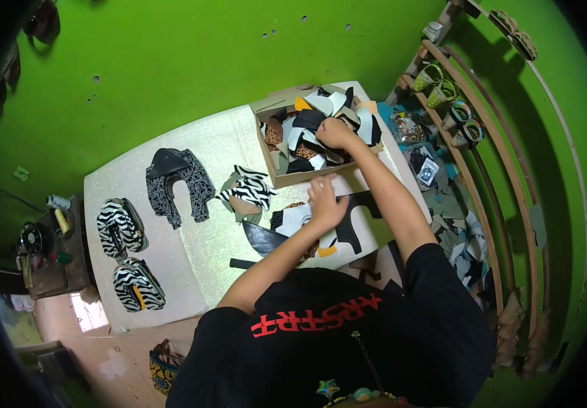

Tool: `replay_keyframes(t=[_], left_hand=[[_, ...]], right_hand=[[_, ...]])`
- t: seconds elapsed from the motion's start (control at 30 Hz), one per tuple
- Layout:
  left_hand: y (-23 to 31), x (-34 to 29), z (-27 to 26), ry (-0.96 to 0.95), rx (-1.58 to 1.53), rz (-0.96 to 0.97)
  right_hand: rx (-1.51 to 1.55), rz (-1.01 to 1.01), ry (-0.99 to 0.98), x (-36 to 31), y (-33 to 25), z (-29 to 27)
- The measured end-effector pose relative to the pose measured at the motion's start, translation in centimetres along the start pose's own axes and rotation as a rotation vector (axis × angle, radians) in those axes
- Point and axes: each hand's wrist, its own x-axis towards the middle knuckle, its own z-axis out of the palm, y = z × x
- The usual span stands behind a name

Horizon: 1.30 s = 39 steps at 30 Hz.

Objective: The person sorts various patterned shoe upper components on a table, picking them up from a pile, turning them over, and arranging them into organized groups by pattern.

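A cardboard box (286, 180) full of cut material scraps stands at the far right of the table. In it my right hand (336, 133) is closed among black, white and leopard-print pieces; what its fingers hold is hidden. Just before the box's near side, my left hand (327, 202) is open over loose cut pieces, its thumb apart from the fingers. Around it lie a white piece (295, 219), a curved black piece (349, 228) and a dark shiny piece (263, 239). A small heap of zebra-print pieces (251, 187) rests left of the box.
Further left are a dark patterned U-shaped stack (179, 187) and two zebra-print stacks (120, 228) on the pale table (205, 272). A wooden rack (477, 163) with small shoes (443, 92) stands at the right. Scraps (453, 224) pile up beside the table; a sewing machine (33, 238) is far left.
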Motion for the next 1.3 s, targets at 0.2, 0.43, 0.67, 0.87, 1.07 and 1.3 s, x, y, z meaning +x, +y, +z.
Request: replay_keyframes(t=[0.2, 0.43, 0.67, 0.87, 1.07, 1.3], left_hand=[[-1.0, 6.7, -5.9, 0.414, 0.041, 0.380], [-1.5, 10.2, -7.2, 0.294, 0.330, 0.549], [-1.2, 12.4, -7.6, 0.204, 0.373, 0.651], [-0.8, 12.8, -8.2, 0.154, 0.158, 0.510], [1.0, 12.0, -9.0, 0.186, -0.017, 0.439], [0.2, 14.1, -11.2, 0.198, -0.255, 0.298]], right_hand=[[0.082, -0.097, -0.199, 1.4, 0.0, -1.8], [0.216, -0.091, -0.240, -0.2, -0.8, -2.7], [0.728, -0.345, 0.081, -3.6, 3.2, -0.6], [0.643, -0.302, 0.094, -4.5, 5.0, -2.3], [0.703, -0.239, 0.146, -4.1, 4.9, -3.5], [1.015, -0.360, 0.275, -4.3, 3.7, -3.4]])
